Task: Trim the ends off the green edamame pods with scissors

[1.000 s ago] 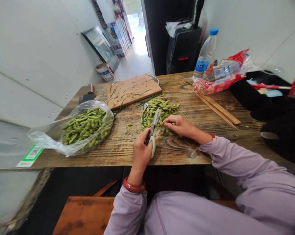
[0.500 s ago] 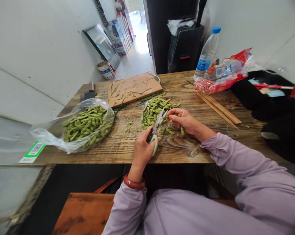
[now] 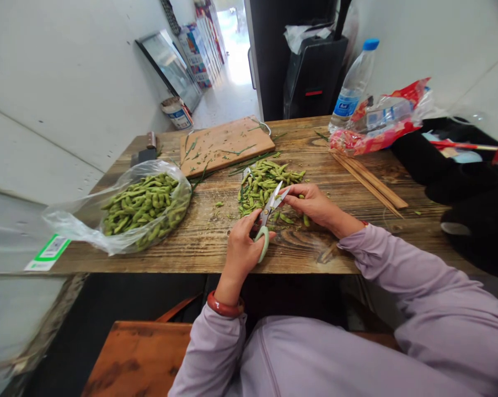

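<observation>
My left hand (image 3: 244,241) is closed around the pale green handles of a pair of scissors (image 3: 264,231), whose blades stand apart and point away from me. At the blade tips, my right hand (image 3: 309,203) pinches a green edamame pod, mostly covered by the fingers. Beneath and beyond both hands lies a loose pile of edamame pods (image 3: 259,187), a few of them scattered toward me. To the left, a clear plastic bag (image 3: 83,229) lies open and holds many more pods (image 3: 143,204).
A cutting board (image 3: 228,146) with green scraps lies at the back, beside a knife (image 3: 144,154). On the right are wooden sticks (image 3: 368,182), a water bottle (image 3: 352,88), a red plastic wrapper (image 3: 381,124) and a black holder (image 3: 414,157). The wooden table's front edge runs close to me.
The scissor blades have come nearer my right fingers and now meet the pod there. The view has shifted slightly. Both hands keep their grips.
</observation>
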`<state>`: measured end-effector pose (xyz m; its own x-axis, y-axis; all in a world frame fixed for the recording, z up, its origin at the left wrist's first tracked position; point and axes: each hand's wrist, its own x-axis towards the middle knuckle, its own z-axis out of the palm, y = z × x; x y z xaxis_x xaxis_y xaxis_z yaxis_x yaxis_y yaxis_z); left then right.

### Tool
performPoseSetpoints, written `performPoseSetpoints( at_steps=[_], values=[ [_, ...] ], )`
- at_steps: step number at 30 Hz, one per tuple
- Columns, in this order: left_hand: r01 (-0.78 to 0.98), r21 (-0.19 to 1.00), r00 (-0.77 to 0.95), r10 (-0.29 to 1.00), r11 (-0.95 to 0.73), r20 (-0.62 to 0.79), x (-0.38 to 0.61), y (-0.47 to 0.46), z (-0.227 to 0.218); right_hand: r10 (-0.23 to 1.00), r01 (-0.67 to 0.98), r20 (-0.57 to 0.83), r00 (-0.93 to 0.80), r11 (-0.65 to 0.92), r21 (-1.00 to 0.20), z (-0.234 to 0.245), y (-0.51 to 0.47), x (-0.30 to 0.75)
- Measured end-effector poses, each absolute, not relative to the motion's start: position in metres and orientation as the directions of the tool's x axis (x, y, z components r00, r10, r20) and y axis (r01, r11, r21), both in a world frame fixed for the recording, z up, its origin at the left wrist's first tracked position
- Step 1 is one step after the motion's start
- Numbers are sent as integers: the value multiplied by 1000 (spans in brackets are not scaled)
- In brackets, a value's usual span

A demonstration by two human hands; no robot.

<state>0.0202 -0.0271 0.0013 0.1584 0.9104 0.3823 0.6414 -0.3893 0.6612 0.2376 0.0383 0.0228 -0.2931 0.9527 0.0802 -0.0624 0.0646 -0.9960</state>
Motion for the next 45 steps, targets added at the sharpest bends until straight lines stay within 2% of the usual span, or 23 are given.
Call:
performPoseSetpoints(
  at_steps=[13,17,21,27,31,34,39,42,45],
  values=[
    [649,649,168,907,-397,387,19,-28,1,948,-20,106,-301,105,-994,24,38,238],
    [646,647,179,904,-406,388,20,-28,0,940,45,162,-300,183,-982,21,39,239],
    [668,611,201,894,-425,401,19,-29,1,926,84,211,-314,249,-965,17,41,241],
    [740,525,223,889,-422,400,20,-32,-1,922,107,220,-320,266,-958,16,42,241],
    [753,508,214,886,-417,411,21,-32,-5,918,129,190,-348,248,-960,13,40,238],
    [744,552,151,899,-377,410,20,-32,-5,942,55,78,-327,101,-993,10,40,236],
    [694,645,23,905,-320,425,18,-31,-4,960,-277,-81,-269,-157,-948,8,48,240],
    [685,650,34,906,-328,422,18,-31,-3,963,-381,-127,-236,-212,-900,11,53,244],
    [682,654,44,911,-327,410,17,-31,-2,982,-425,-134,-131,-178,-888,13,57,248]
  ],
)
